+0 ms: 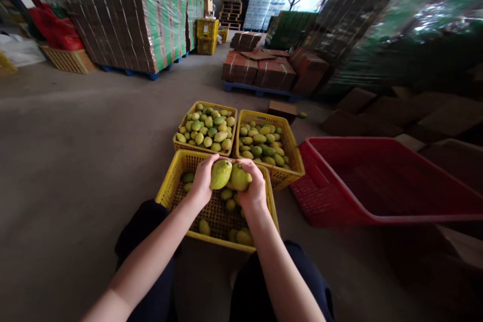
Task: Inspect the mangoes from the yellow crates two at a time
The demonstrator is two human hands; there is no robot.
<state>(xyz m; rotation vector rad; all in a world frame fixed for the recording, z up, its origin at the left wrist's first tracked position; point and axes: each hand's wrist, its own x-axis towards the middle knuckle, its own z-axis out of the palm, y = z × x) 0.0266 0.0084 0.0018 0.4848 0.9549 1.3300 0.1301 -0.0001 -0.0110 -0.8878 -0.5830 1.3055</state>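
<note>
My left hand (204, 178) is closed around a yellow-green papaya (221, 174), its stem end facing up. A second papaya (240, 177) sits in my right hand (253, 186), with the fingers curled over its far side. Both fruits are held side by side, close together, above the near yellow crate (171, 181). Several more papayas, such as one near the front (204, 227), lie scattered on that crate's slatted bottom. My hands and forearms hide part of the crate's inside.
Two more yellow crates, left (177, 142) and right (294, 161), hold many papayas just beyond. A large red basket (317, 186) stands to the right. Flattened cartons (260, 73) lie on a blue pallet behind. Wrapped stacks (143, 15) rise further back.
</note>
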